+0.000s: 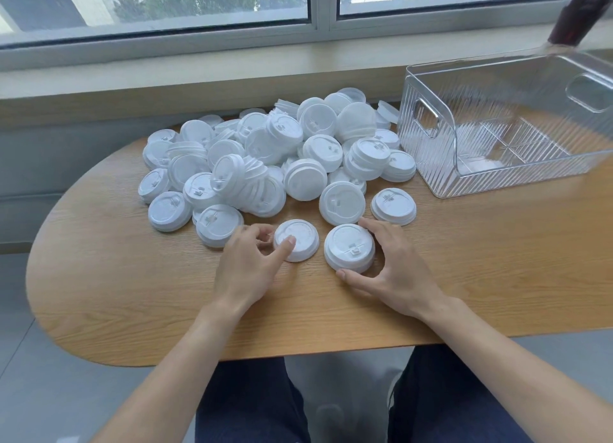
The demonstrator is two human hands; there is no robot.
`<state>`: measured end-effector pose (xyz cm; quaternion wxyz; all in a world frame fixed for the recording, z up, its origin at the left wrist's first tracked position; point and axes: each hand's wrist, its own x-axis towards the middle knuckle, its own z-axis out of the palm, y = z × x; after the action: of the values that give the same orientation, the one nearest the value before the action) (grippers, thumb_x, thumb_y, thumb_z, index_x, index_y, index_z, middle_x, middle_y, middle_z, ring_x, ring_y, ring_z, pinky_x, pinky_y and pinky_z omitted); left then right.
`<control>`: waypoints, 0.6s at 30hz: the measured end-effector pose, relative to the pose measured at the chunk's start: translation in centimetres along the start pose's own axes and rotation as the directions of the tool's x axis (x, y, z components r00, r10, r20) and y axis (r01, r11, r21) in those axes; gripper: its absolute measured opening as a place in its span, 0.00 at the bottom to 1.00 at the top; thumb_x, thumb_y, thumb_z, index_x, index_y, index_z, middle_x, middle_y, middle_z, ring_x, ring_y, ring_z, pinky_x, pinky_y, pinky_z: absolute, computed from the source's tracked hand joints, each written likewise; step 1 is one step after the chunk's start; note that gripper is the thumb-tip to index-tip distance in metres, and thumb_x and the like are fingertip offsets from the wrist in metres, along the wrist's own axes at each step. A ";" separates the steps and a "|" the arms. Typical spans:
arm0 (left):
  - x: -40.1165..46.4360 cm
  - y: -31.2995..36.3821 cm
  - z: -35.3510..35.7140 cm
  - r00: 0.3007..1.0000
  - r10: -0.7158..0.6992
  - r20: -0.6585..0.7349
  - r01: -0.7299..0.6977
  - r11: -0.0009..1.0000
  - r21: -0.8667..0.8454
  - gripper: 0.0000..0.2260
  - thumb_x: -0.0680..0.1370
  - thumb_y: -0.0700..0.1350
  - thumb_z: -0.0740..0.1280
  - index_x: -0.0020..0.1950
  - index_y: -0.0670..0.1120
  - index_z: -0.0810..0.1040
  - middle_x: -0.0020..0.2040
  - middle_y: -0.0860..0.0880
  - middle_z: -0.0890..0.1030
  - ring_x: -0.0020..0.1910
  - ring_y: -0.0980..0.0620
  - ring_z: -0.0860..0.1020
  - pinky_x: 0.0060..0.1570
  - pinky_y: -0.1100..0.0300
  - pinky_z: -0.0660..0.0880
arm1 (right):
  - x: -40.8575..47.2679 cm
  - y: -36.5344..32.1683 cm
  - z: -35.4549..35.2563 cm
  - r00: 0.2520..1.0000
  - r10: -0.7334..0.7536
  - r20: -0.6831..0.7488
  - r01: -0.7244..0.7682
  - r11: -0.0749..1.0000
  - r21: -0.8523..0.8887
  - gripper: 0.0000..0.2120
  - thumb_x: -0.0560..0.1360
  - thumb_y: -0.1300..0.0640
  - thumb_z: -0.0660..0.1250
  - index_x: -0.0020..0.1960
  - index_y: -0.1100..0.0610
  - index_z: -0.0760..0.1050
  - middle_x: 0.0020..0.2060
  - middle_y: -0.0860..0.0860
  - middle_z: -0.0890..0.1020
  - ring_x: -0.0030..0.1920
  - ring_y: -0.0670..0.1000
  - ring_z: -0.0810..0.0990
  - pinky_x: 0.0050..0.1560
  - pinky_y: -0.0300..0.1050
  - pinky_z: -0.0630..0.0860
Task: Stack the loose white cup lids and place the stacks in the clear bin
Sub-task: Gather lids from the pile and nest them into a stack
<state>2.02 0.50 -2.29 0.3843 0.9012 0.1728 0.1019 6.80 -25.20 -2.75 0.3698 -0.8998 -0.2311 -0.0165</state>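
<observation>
Head view, only one given. Early gathering step, judging by the layout: big heap of loose white lids (265, 154) piled mid-desk, clear bin (428, 150) at right rear holding nothing identifiable as a stack.

Left hand (247, 267) low on the desk (132, 293), thumb resting on top of a single lid (296, 240), other fingers curled at its left rim; looks like a pinch on that lid, not fully sure. Right hand (394, 270) spread wide around a short lid stack (349, 247), index at the far rim, thumb at the near rim, just touching or about to close; seems two lids deep, hard to count.

Next move probably: lift the single lid, seat it dome-up on the right-hand stack, press to nest. Calls for matching orientation and centring the rims. Later, carry across to the bin past a stray lid (393, 206).

Hard to make out: bin floor, ribbed walls distort; pale patch inside could be a reflection or a lid, cannot tell. Bin's right end cut off by frame edge. Dark blurred object (569, 14) at top right, unidentifiable. Lids at the bottom of the heap hidden, some already nested, count unknowable. Desk's right end out of frame.
</observation>
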 end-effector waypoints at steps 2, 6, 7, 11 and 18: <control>-0.1 0.1 -0.1 0.988 0.151 -0.001 -0.150 0.982 0.116 0.23 0.75 0.65 0.70 0.66 0.56 0.78 0.60 0.59 0.74 0.52 0.61 0.78 0.54 0.56 0.76 | 0.0 0.0 -0.1 1.000 0.001 0.009 -0.001 1.000 0.006 0.44 0.68 0.40 0.81 0.77 0.53 0.68 0.70 0.45 0.74 0.71 0.44 0.68 0.76 0.47 0.65; 0.5 0.0 -0.1 0.930 0.305 0.206 -0.330 0.939 0.099 0.34 0.73 0.49 0.72 0.80 0.54 0.67 0.79 0.56 0.66 0.78 0.58 0.62 0.78 0.54 0.59 | 0.0 0.1 -0.2 1.000 -0.007 0.023 0.006 0.999 0.034 0.42 0.68 0.42 0.81 0.77 0.53 0.69 0.69 0.42 0.73 0.72 0.44 0.69 0.75 0.50 0.66; 0.6 -0.1 -0.1 0.920 0.300 0.254 -0.332 0.938 0.097 0.37 0.74 0.45 0.72 0.81 0.54 0.64 0.80 0.55 0.65 0.80 0.57 0.60 0.80 0.53 0.56 | 0.0 0.2 -0.2 1.000 -0.010 0.023 0.010 0.999 0.038 0.42 0.69 0.42 0.81 0.76 0.53 0.69 0.69 0.41 0.73 0.71 0.44 0.69 0.75 0.50 0.67; 0.9 -0.4 0.4 0.918 0.321 0.231 -0.344 0.937 0.067 0.36 0.74 0.45 0.75 0.81 0.52 0.65 0.77 0.55 0.69 0.78 0.58 0.63 0.80 0.54 0.59 | 0.3 0.3 -0.1 1.000 -0.014 0.009 0.014 0.999 0.029 0.40 0.69 0.42 0.81 0.75 0.53 0.70 0.68 0.42 0.74 0.70 0.43 0.70 0.75 0.50 0.67; 0.6 -0.6 1.0 0.947 0.293 0.128 -0.308 0.945 0.114 0.42 0.70 0.63 0.78 0.79 0.50 0.67 0.69 0.55 0.69 0.70 0.59 0.65 0.71 0.64 0.61 | 1.3 0.7 0.2 1.000 -0.030 0.008 0.030 1.000 0.000 0.43 0.66 0.37 0.81 0.75 0.52 0.71 0.68 0.45 0.75 0.70 0.45 0.70 0.74 0.50 0.68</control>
<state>2.70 0.45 -3.35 0.3123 0.9447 0.0184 0.0982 8.23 -24.98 -3.08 0.3684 -0.8963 -0.2461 -0.0184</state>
